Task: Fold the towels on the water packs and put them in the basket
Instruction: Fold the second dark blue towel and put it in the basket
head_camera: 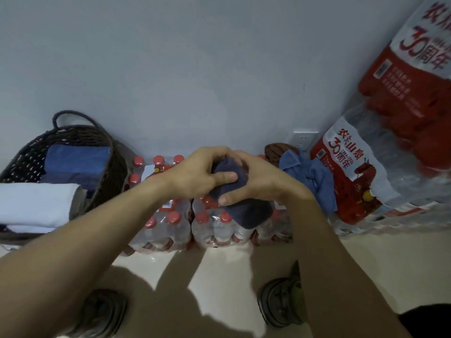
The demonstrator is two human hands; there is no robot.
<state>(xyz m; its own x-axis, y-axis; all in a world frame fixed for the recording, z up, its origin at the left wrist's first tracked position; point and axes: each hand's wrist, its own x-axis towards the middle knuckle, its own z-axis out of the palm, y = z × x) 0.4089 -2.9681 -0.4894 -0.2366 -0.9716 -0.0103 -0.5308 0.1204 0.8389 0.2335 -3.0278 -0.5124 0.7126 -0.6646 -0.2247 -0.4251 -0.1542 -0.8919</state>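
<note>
A dark navy towel (246, 213) is bunched between both my hands above the water packs (170, 223) with red bottle caps. My left hand (200, 174) grips its upper left part with the thumb pressed on the cloth. My right hand (258, 181) holds its right side, thumb on the front. The towel's lower end hangs down over the packs. A light blue towel (314, 176) and a brown towel (275, 150) lie crumpled on the packs to the right. The dark woven basket (109, 172) at the left holds folded blue towels (75, 159) and a white towel (36, 203).
Tall stacked water packs (361, 176) with red labels lean at the right. A wall socket (302, 139) sits low on the grey wall behind the towels. My two shoes (280, 301) stand on the pale floor below the packs.
</note>
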